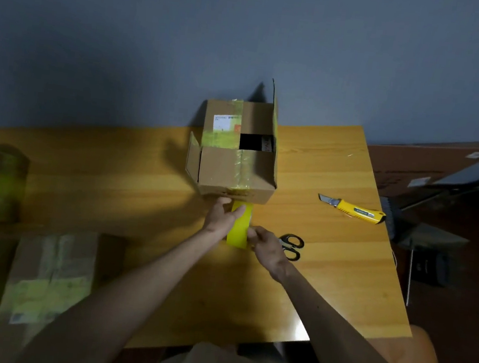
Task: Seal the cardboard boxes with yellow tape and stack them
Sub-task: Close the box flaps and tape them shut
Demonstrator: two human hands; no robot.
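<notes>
the cardboard box (224,173) sits straight ahead of both hands on the wooden table (114,173), its near face just past my fingertips. a strip of yellow tape (238,232) runs lengthwise from me toward that face, so the coming pull has to carry on the same line, up the front and over the top seam.

my left hand (222,216) is the nearer one to the box. its fingers are fairly straight and reach the lower edge of the near face, and the thumb lies across the far end of the strip, pressing rather than gripping. my right hand (266,245) is curled around the near end of the tape; i can't tell whether the roll is inside that grip.

the box is plain brown corrugated card with worn, glossy old tape and a white label. its top is not closed: a dark gap shows, one flap stands upright on the right and another hangs out on the left. the new strip looks smooth, opaque and flat.

black-handled scissors (293,244) lie just right of my right hand, a yellow utility knife (357,211) farther right. taped boxes (51,273) sit blurred at my left.
</notes>
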